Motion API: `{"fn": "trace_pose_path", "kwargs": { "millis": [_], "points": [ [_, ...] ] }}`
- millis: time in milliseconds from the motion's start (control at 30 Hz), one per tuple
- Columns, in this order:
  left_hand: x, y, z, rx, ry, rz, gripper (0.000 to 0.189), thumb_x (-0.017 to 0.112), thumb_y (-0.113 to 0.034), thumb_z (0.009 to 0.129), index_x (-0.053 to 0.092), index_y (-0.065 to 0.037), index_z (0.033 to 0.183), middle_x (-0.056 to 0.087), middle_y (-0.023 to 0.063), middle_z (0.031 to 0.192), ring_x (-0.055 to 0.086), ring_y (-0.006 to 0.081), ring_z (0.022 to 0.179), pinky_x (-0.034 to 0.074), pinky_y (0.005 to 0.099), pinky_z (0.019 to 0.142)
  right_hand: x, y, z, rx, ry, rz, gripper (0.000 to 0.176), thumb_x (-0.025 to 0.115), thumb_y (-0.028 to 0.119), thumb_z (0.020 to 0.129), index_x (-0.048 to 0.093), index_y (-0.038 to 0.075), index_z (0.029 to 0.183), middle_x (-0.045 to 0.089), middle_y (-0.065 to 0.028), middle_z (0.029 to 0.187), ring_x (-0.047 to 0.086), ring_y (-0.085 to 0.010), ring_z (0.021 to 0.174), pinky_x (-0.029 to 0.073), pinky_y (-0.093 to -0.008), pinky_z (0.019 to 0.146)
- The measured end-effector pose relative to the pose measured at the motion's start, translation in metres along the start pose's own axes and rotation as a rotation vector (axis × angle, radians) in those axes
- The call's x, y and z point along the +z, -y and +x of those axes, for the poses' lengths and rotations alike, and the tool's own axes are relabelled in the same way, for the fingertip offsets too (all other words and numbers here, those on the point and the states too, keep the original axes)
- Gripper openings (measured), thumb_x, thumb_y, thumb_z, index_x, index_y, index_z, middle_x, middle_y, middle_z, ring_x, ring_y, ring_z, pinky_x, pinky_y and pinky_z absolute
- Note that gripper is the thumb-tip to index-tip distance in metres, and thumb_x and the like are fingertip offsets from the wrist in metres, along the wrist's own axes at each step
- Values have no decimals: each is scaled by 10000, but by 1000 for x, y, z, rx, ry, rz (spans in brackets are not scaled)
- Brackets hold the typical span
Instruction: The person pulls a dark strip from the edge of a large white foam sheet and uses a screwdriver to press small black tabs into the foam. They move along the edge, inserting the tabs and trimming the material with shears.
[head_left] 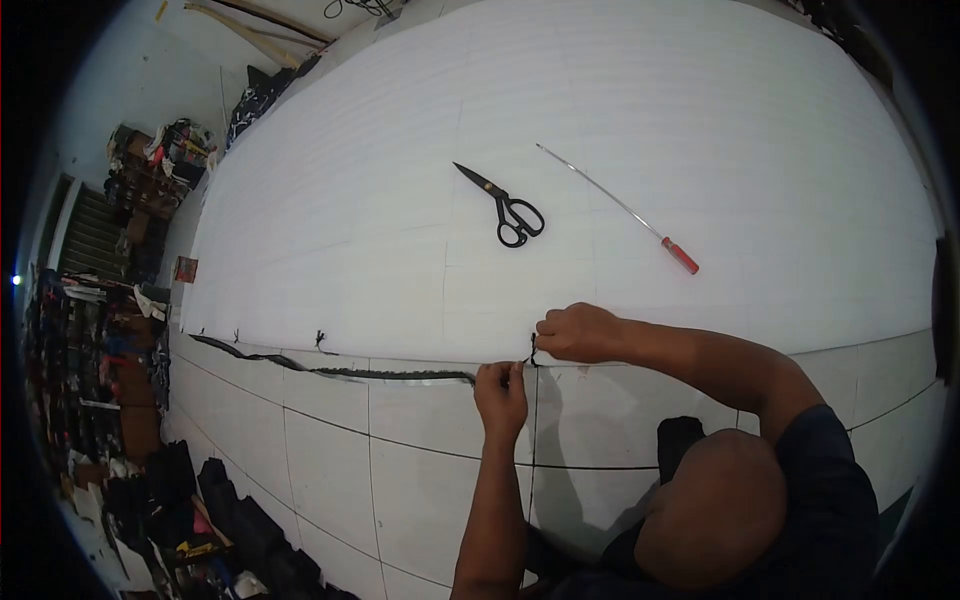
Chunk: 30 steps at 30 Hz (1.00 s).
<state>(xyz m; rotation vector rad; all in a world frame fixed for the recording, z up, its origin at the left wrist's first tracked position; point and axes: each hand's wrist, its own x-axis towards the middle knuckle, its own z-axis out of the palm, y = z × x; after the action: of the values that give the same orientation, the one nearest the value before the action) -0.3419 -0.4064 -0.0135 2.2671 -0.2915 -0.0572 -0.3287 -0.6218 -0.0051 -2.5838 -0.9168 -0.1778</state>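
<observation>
At lower centre, the left hand pinches a black strip, the right hand a dark cord. Hard pulling could tear the white sheet.

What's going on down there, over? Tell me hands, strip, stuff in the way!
Left hand at one end of black strip; right hand at dark cord. Strip alongside white sheet. Scissors, screwdriver on sheet, clear of hands.
</observation>
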Motion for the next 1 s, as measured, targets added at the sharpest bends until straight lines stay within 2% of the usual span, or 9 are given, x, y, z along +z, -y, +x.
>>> {"fn": "trace_pose_path", "kwargs": {
  "millis": [67, 167, 233, 433, 567, 667, 800, 900, 1000],
  "points": [
    [3, 0, -2, 31, 22, 116, 184, 639, -176, 951, 695, 0, 961, 619, 150, 852, 605, 296, 771, 493, 367, 723, -4, -6, 10, 157, 174, 81, 165, 662, 230, 866, 650, 68, 891, 657, -99, 936, 661, -291, 916, 556, -454, 712],
    [1, -2, -5, 20, -5, 17, 202, 639, -183, 951, 687, 12, 967, 667, 172, 877, 641, 310, 763, 505, 393, 707, -21, -46, 38, 424, -62, 335, 423, 713, 359, 883, 595, 98, 1195, 625, -120, 1139, 627, -322, 1054, 521, -476, 849],
    [-13, -25, -5, -91, 116, 145, 223, 624, -235, 958, 698, -30, 1005, 725, 153, 860, 698, 319, 765, 529, 422, 692, -31, -77, 66, 522, -255, 130, 361, 687, 306, 909, 584, 26, 1114, 579, -158, 1107, 619, -334, 1014, 538, -459, 836],
    [-47, -44, -7, -278, 292, 363, 239, 619, -308, 950, 706, -93, 1008, 733, 131, 882, 700, 328, 818, 528, 427, 725, -42, -97, 105, 860, 88, 17, 271, 597, 198, 960, 652, -19, 1112, 620, -177, 1140, 628, -322, 1091, 552, -412, 880],
    [-65, -40, -4, -274, 366, 368, 269, 620, -304, 940, 698, -54, 1002, 721, 132, 862, 684, 303, 807, 512, 406, 739, -70, -93, 84, 830, 202, 31, 348, 639, 319, 851, 716, 2, 972, 719, -162, 950, 699, -290, 897, 564, -422, 766],
    [-78, -37, -3, -240, 317, 261, 303, 635, -270, 927, 689, 15, 1016, 685, 121, 767, 632, 235, 682, 487, 365, 673, -82, -89, 31, 910, 257, 488, 443, 641, 437, 809, 692, 0, 866, 678, -124, 789, 642, -223, 734, 507, -374, 634],
    [-85, -40, 0, -291, 296, 191, 286, 638, -251, 925, 685, 23, 995, 653, 97, 729, 575, 177, 646, 461, 335, 634, -57, -28, -82, 736, 119, 1016, 385, 737, 196, 744, 594, 17, 1053, 625, -72, 836, 586, -148, 725, 481, -309, 601],
    [-81, -29, 3, -291, 299, 151, 284, 633, -254, 922, 683, 20, 977, 657, 101, 741, 583, 184, 668, 462, 338, 644, -54, 49, -123, 1065, 253, 1335, 270, 698, 260, 924, 547, 52, 1008, 574, -15, 743, 565, -110, 661, 468, -282, 603],
    [-82, -31, 9, -328, 342, 150, 284, 626, -269, 916, 688, 3, 967, 692, 140, 782, 645, 251, 704, 494, 371, 689, -34, 97, -154, 1014, 364, 1382, 289, 623, 341, 990, 526, 70, 976, 538, 7, 706, 536, -90, 626, 448, -265, 586]
  ]
}}
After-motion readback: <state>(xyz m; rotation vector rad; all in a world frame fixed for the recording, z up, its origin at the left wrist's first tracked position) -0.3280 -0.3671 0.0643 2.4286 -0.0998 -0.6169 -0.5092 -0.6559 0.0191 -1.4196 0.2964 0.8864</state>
